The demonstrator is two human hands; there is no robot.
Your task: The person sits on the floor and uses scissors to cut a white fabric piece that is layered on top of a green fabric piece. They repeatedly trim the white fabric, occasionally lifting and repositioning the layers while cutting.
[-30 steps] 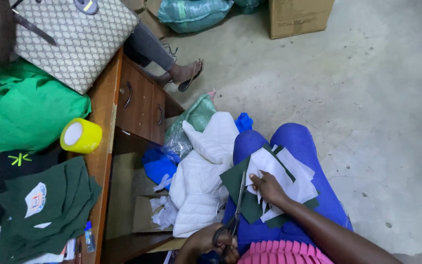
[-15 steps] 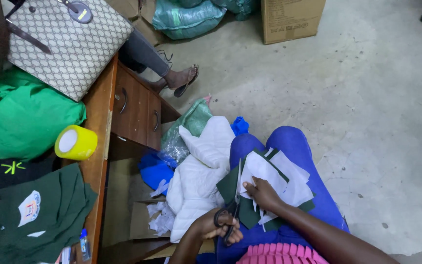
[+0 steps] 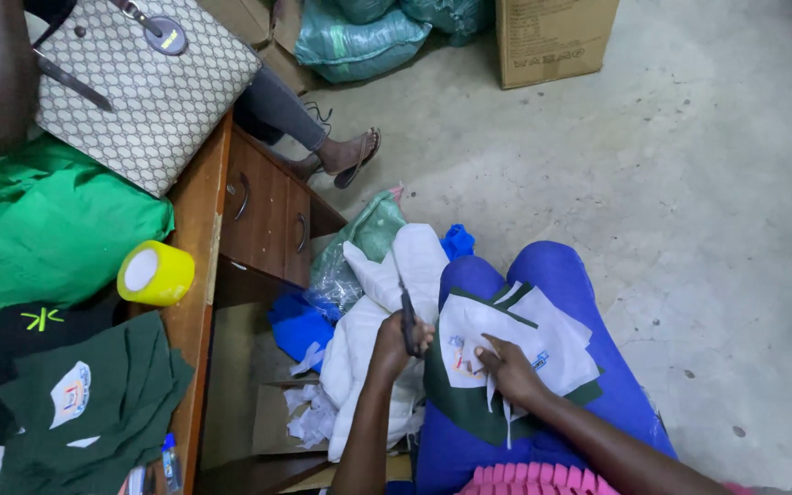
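Scissors (image 3: 406,312) stand blades-up in the left hand (image 3: 400,341), which is clenched around their handles just left of the lap, while the right hand (image 3: 506,368) presses flat, fingers spread, on the white backing sheets (image 3: 515,335) and dark green fabric (image 3: 456,403) lying across the blue-clad thighs. Left of the hands a white cloth bundle (image 3: 373,339) hangs over a cardboard box (image 3: 272,422) of scraps; further left, a wooden desk (image 3: 203,238) carries a yellow tape roll (image 3: 155,272), green garments (image 3: 84,403) and a patterned handbag (image 3: 144,82).

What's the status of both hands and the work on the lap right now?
Left hand grips scissors, blades up. Right hand presses white backing on green fabric. Nothing between them.
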